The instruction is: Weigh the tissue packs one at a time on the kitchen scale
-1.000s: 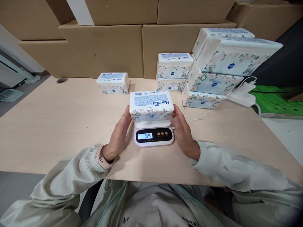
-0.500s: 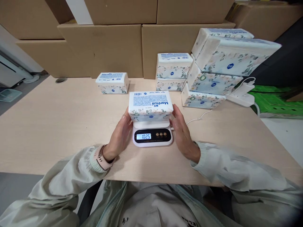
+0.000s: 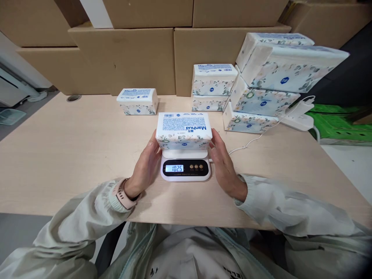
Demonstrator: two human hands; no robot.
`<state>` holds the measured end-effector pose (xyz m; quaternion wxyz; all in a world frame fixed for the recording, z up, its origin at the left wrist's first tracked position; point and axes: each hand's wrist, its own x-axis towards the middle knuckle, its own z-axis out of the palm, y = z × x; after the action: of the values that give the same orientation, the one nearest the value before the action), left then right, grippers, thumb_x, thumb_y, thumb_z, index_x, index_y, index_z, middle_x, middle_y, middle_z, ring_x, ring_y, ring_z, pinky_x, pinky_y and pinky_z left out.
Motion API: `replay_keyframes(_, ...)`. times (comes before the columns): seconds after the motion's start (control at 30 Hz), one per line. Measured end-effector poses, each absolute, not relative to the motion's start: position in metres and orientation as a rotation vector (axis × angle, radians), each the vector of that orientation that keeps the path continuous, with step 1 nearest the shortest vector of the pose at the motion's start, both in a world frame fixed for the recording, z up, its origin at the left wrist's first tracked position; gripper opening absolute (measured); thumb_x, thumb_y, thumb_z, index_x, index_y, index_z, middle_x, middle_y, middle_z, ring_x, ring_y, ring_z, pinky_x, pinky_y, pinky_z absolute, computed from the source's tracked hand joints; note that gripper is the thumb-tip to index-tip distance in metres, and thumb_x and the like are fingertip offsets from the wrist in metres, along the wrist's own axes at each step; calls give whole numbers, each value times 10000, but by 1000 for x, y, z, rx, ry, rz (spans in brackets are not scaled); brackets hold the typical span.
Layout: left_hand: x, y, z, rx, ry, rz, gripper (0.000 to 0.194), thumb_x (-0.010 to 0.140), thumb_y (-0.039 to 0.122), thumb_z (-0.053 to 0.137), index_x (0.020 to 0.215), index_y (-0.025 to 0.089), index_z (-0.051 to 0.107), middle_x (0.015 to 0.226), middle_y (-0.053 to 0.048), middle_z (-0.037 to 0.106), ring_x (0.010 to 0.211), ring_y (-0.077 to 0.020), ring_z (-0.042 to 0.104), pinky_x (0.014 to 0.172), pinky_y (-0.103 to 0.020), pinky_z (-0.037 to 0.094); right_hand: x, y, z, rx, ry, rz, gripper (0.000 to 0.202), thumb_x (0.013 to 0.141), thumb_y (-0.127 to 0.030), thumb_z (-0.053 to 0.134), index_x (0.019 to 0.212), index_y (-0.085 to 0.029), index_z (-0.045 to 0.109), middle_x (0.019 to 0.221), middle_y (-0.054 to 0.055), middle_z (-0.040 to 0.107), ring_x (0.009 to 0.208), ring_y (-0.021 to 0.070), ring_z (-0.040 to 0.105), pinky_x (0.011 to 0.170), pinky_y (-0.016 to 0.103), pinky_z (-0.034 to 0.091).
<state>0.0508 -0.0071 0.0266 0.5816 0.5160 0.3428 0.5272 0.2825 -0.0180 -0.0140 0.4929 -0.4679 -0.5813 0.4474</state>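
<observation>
Tissue pack: a white, leaf-printed tissue pack (image 3: 184,131) sits at centre frame on the scale, its blue-printed label face and barcode turned up.
Scale: a small white scale (image 3: 185,167) stands just below the pack in the frame; the lit display reads 102.5, with three round buttons to its right.
Left hand: the left hand (image 3: 144,167) is flat and upright, fingers together, pressed to the pack's left end; the thumb is hidden, so a wrapped grip cannot be confirmed.
Right hand: the right hand (image 3: 225,164) mirrors it on the pack's right end, palm inward, fingertips touching the pack.
Wrist: a pale pink watch (image 3: 120,192) shows at the left cuff.
Table: a light wood table (image 3: 66,155) carries everything.
Single pack: a lone pack (image 3: 138,100) lies left of centre, apart from the scale.
Paired packs: two stacked packs (image 3: 212,87) stand directly beyond the scale.
Leaning pile: tilted packs (image 3: 271,81) crowd the upper right of the frame.
Cable: a white cable (image 3: 247,143) runs from the scale's right side, close beside the right hand, toward a white adapter (image 3: 299,118).
Backdrop: cardboard boxes (image 3: 122,58) fill the top of the frame.
Right edge: a green crate (image 3: 340,126) lies beyond the table.
</observation>
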Motion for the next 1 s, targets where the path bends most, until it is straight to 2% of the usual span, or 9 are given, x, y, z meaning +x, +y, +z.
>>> replay_keyframes(0.1,51,-6,27,1237,785,1255,578,1127,561,410,1628,301,535,1743,8,465,1696,-303,308,1428,-489,266,283,-18,-11,-1151,-1421,1059,829,1028,-768,492,1732,-380,288,1845,-24,282,1734,281,229,1445,537,211)
replay_keyframes(0.2,50,-4,25,1297,757,1279,560,1131,558,418,1592,286,582,1716,-4,503,1693,-284,314,1436,-450,243,282,-16,-2,-1096,-1474,1117,810,1052,-731,477,1745,-391,232,1851,-33,261,1732,268,237,1441,549,222)
replay_keyframes(0.4,36,39,32,1442,802,1320,492,1090,608,532,1435,295,690,1627,-25,593,1628,-294,424,1389,-430,334,270,14,29,-1033,-1624,1055,834,1049,-724,483,1754,-416,162,1852,-52,249,1734,263,218,1438,550,204)
replay_keyframes(0.53,28,111,43,1648,996,1428,686,939,786,666,1343,232,671,1454,-115,677,1448,-361,587,1259,-494,458,259,70,42,-1057,-1699,846,922,999,-815,465,1752,-384,153,1869,-33,180,1746,274,166,1432,544,192)
replay_keyframes(0.63,26,160,43,1802,1198,1443,793,910,818,668,1413,208,600,1433,-159,666,1351,-373,625,1176,-514,483,254,112,42,-1134,-1709,801,945,980,-827,469,1744,-379,139,1877,-30,136,1756,272,109,1428,577,154)
replay_keyframes(0.7,25,182,40,1922,1334,1395,757,949,746,665,1491,229,558,1466,-155,654,1366,-373,608,1207,-525,431,251,130,38,-1205,-1686,804,940,992,-794,463,1746,-355,115,1880,-10,125,1756,273,102,1424,597,138)
replay_keyframes(0.77,22,195,34,2041,1508,1326,665,979,653,660,1496,242,577,1398,-140,699,1371,-377,593,1260,-556,348,246,141,33,-1255,-1666,811,919,1008,-746,461,1747,-322,113,1879,17,134,1755,268,107,1424,597,132)
replay_keyframes(0.87,16,203,23,2195,1734,1189,480,994,546,629,1362,244,686,1247,-121,758,1354,-382,576,1301,-600,269,236,147,29,-1279,-1731,810,854,1021,-647,497,1730,-283,192,1869,49,183,1752,268,129,1430,570,118)
replay_keyframes(1.0,2,203,8,2374,1791,1067,366,964,470,628,1223,235,734,1296,-121,744,1408,-377,542,1373,-611,139,220,150,32,-1310,-1832,844,799,1025,-508,533,1717,-235,242,1862,85,205,1752,260,134,1437,532,115)
